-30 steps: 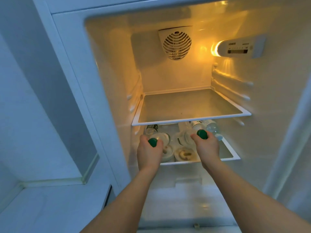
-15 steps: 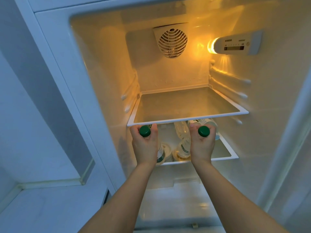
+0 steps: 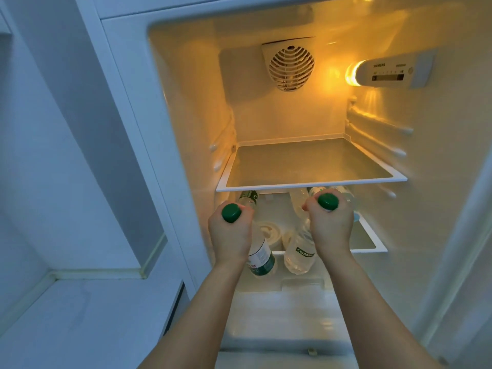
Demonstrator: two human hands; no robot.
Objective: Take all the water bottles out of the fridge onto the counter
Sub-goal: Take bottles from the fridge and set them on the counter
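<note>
Green caps show above both fists: the left hand (image 3: 230, 237) grips one water bottle by its neck, and this left bottle (image 3: 259, 258) hangs down past the front edge of the lower shelf (image 3: 368, 239). The right hand (image 3: 330, 227) has its grip closed on the neck of a second one, and this right bottle (image 3: 299, 255) also hangs in front of that edge, just beside the first. Both are lifted off the shelf but are still inside the fridge opening, so I judge this pair as only half done: they must yet be carried to the worktop (image 3: 80, 323), which lies at the lower left with no bottle visible on it.

More bottles (image 3: 298, 206) stay on the lower shelf, some lying toward its back edge under the upper shelf (image 3: 311, 186). How many remain I cannot tell, because the upper shelf and both hands cover them. Pale round shapes near the front edge could be bottle bottoms or lids; they are too blurred to tell. Only part of the worktop is in view, and the space below the lower shelf is cut off by the arms.
</note>
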